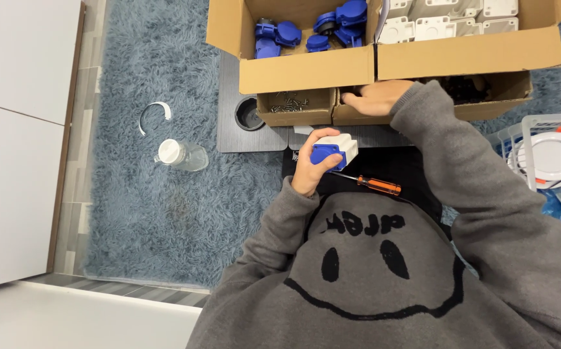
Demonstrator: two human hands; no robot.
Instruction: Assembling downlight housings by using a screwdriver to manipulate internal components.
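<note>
My left hand (311,169) grips a white socket box with a blue front (334,150), held over my lap. Reaching forward, my right hand (372,99) goes into a small open cardboard box (351,116), its fingertips inside and hidden; whether it holds anything there I cannot tell. An orange-handled screwdriver (376,185) lies on the dark mat just below the socket box. A small box of screws (293,106) stands to the left of my right hand.
A large cardboard box holds blue socket parts (306,33); beside it another holds white housings (452,19). A clear plastic bottle (182,156) and a white ring strip (154,115) lie on the blue shaggy rug. A wire basket with white round lamps (552,155) stands right.
</note>
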